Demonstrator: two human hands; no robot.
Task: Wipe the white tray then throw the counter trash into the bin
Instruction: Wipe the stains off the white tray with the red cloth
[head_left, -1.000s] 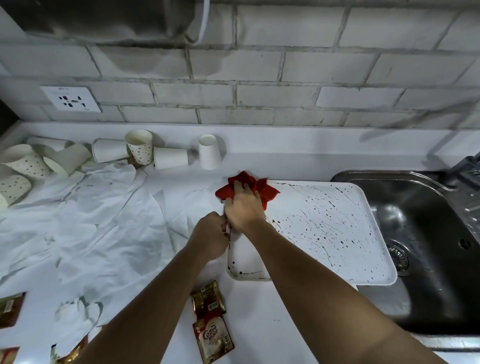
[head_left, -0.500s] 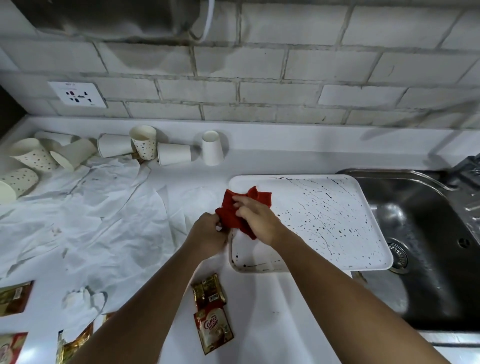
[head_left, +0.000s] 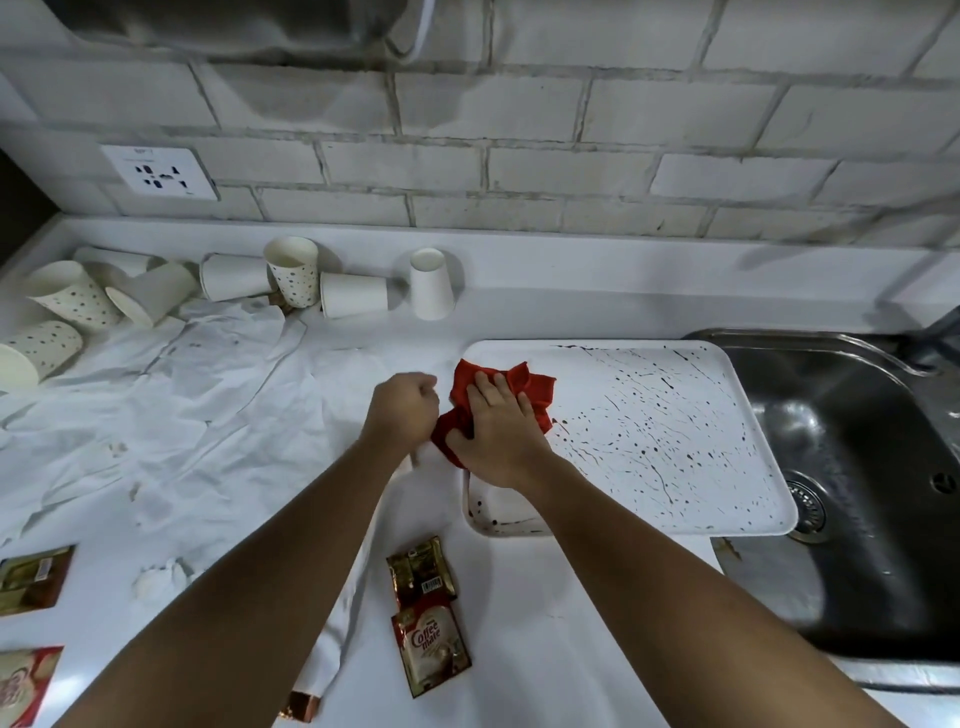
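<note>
The white tray (head_left: 691, 499) lies on the counter beside the sink, speckled with brown splatter over its middle and right. A crumpled red cloth (head_left: 535, 387) sits on the tray's left part, spilling over the left rim. My right hand (head_left: 498, 431) presses down on the cloth with fingers spread flat. My left hand (head_left: 408, 410) is curled into a fist against the tray's left rim, touching the cloth's edge; the rim there is hidden. Counter trash includes crumpled white paper (head_left: 171, 415), paper cups (head_left: 291, 270) and coffee sachets (head_left: 428, 644).
A steel sink (head_left: 862, 467) adjoins the tray on the right. Several tipped and upright cups line the back ledge at left, one white cup (head_left: 431, 283) standing alone. More sachets (head_left: 31, 577) lie at the left front edge. A wall socket (head_left: 158, 174) is above.
My right hand drew the red cloth from the tray's far left corner toward me, then spread flat on it slightly farther right. My left hand stayed at the tray's left rim.
</note>
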